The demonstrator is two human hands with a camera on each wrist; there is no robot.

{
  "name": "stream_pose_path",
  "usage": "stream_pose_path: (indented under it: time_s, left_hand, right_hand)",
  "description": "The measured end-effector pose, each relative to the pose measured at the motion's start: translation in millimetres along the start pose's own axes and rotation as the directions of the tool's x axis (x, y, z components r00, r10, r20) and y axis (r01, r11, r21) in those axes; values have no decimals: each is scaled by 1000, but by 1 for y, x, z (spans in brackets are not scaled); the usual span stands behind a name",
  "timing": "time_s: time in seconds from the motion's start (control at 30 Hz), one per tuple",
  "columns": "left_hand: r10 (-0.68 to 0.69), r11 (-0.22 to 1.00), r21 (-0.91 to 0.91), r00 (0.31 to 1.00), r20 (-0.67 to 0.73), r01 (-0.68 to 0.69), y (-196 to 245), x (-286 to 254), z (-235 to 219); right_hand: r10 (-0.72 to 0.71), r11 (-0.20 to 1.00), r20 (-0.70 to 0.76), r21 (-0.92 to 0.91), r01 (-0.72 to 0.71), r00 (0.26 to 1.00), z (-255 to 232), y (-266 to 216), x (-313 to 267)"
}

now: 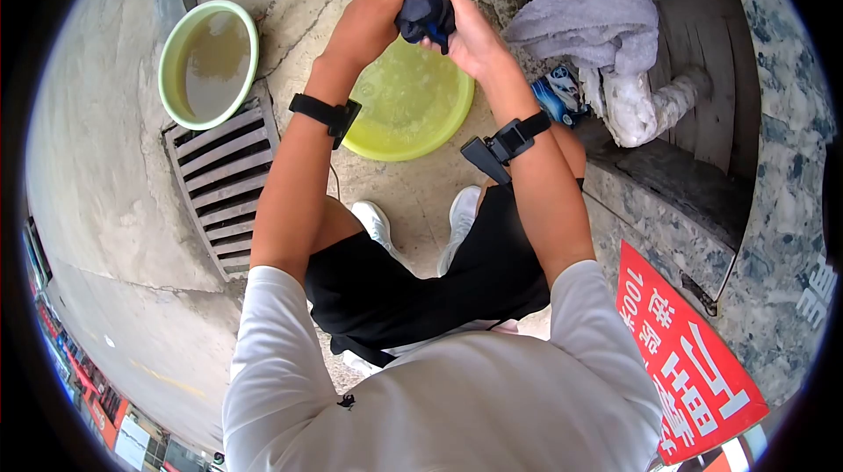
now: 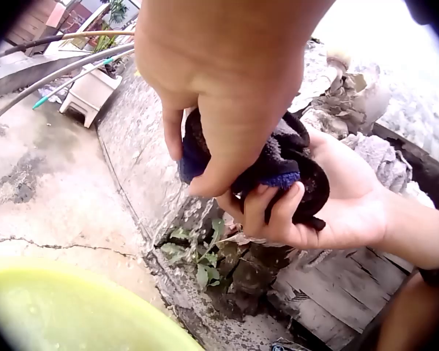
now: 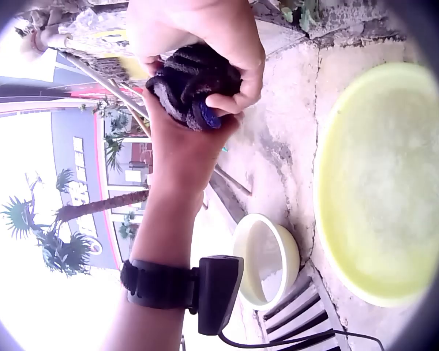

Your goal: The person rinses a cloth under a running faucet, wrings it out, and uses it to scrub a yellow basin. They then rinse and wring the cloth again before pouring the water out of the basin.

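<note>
Both hands squeeze a wadded dark blue-black cloth (image 1: 426,11) above a yellow-green basin (image 1: 409,101) of sudsy water. My left hand (image 1: 373,8) grips the cloth (image 2: 278,164) from the left, fingers curled over it. My right hand (image 1: 470,26) cups the cloth (image 3: 194,84) from the right, fingers wrapped under it. In the left wrist view the right hand's fingers (image 2: 274,208) curl round the wet bundle. In the right wrist view the left hand (image 3: 183,139) sits under the cloth with the basin (image 3: 384,183) to the right.
A pale green bowl (image 1: 209,64) of murky water stands at the left beside a metal drain grate (image 1: 224,173). A heap of grey and white laundry (image 1: 606,42) lies on a wooden ledge at the right. A red sign (image 1: 685,367) leans at the lower right. Weeds (image 2: 205,256) grow along the cracked kerb.
</note>
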State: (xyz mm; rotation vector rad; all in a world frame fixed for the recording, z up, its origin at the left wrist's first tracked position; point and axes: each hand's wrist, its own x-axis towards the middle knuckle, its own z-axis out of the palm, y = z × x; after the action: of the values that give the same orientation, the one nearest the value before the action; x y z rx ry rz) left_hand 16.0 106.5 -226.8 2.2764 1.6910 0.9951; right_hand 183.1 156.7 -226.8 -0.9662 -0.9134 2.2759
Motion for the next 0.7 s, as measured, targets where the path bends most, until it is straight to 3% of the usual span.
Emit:
stream_pose_path:
  time_s: [0.13, 0.2, 0.27, 0.3, 0.4, 0.43, 0.57, 0.63, 0.67, 0.7]
  left_hand:
    - [-78, 995, -52, 992, 94, 83, 3, -9, 10]
    - [-109, 992, -58, 988, 112, 116, 4, -12, 17]
    - [-132, 991, 47, 979, 158, 126, 12, -15, 17]
    - [-172, 983, 100, 964, 205, 154, 16, -17, 19]
    - [-260, 953, 230, 924, 282, 197, 23, -23, 32]
    - [-295, 944, 241, 903, 311, 225, 24, -24, 35]
    - [-406, 910, 266, 808, 427, 317, 22, -26, 43]
    - [-387, 922, 190, 832, 397, 338, 18, -23, 42]
    - [-379, 925, 152, 843, 381, 348, 17, -21, 40]
    - [-288, 956, 33, 902, 322, 293, 13, -19, 35]
  right_hand:
    - [54, 992, 32, -112, -50, 998, 2, -2, -14]
    - [62, 973, 142, -230, -28, 988, -9, 4, -10]
    - [62, 931, 189, -365, 11, 980, -9, 5, -13]
    - [70, 924, 124, -382, -18, 990, -8, 7, -13]
    - [-55, 687, 123, -715, 127, 991, -24, 24, 1]
    - [-82, 674, 91, -729, 122, 993, -27, 30, 5]
    - [-108, 386, 12, -921, 53, 994, -33, 37, 5]
    - [-160, 307, -20, -951, 31, 987, -26, 29, -2]
    - [-217, 331, -8, -941, 66, 976, -20, 23, -7]
    - [-276, 355, 3, -929, 104, 961, -14, 17, -10]
